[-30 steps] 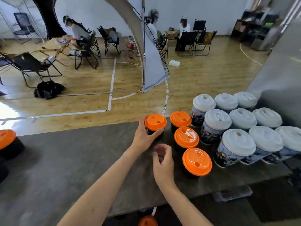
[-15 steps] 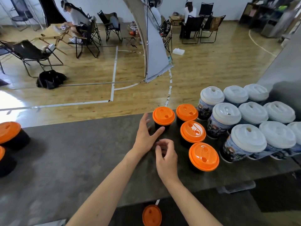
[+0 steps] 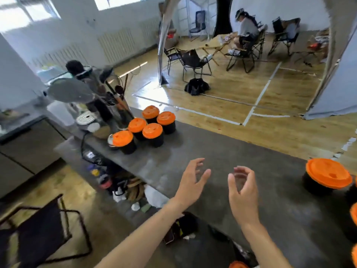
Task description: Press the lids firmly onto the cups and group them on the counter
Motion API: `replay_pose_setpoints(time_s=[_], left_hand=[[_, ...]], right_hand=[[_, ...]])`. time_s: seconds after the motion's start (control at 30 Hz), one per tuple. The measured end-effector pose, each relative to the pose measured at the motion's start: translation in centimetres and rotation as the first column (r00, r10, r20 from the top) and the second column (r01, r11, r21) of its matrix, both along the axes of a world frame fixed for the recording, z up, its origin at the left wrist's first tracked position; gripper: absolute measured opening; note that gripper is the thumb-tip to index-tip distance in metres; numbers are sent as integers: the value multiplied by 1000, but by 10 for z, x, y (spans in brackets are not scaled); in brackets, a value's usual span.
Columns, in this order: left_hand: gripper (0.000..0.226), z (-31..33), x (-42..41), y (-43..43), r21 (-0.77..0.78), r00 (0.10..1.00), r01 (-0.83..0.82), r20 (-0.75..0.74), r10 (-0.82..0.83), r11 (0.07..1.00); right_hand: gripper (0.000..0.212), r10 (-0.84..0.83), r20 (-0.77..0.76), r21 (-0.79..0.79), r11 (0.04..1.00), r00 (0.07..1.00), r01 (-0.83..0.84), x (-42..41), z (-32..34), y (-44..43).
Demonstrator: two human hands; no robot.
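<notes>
Both hands are held above the grey worktop [image 3: 212,146], near its front edge and about midway along its length, and nothing is gripped by either. The left hand [image 3: 191,180] is seen wide, its fingers spread and only slightly bent. The right hand [image 3: 242,188] is held just beside it but apart from it, its fingers [image 3: 243,169] loosely curled over toward the thumb with a gap left between them, and nothing is enclosed. Whether either hand touches the surface cannot be told.

Five black cups [image 3: 154,141] are gathered in a tight cluster toward the far left end of the worktop, well apart from the hands, and each is capped with an orange lid [image 3: 152,130]. How firmly the lids are seated cannot be told. A single black cup [image 3: 313,182], capped in the same orange, is set toward the right end, apart from the cluster, and slivers of further orange lids are cut off by the picture's right side.

A utensil holder [image 3: 117,111] crowded with tools is placed at the left end, just behind the cluster. A black folding chair [image 3: 38,235] is seen on the floor at lower left, and a seated person [image 3: 245,29] is visible far across the room
</notes>
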State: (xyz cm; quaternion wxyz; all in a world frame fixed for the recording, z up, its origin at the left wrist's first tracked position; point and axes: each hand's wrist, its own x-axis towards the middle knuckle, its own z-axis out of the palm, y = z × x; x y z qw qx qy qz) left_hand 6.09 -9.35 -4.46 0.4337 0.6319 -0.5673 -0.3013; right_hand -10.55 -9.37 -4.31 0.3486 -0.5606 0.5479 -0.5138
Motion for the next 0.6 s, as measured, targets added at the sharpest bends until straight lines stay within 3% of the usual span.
replay_pose_setpoints(time_s=[0.17,0.3,0.4,0.5,0.6], left_hand=[[39,10,82,-3,-181,944,-251,171,281,951],[59,14,142,-36,-360,784,-297,436,441,884],[74,16,180,-75,-335,639,-238,653,407,912],[70,7,207,-104,-275,549,-199,764,340,940],[58,-4,218,-114,-331,565,-139,747,350,933]], right_hand=[[24,173,8,-10,985,985,-173,75,3,-12],[28,176,-83,-10,984,981,-177,111,-6,-39],[29,133,-92,9,991,987,-132,136,-9,-54],[30,124,-148,22,992,981,-122,152,-17,-63],[30,110,-176,59,993,978,-101,157,-24,-67]])
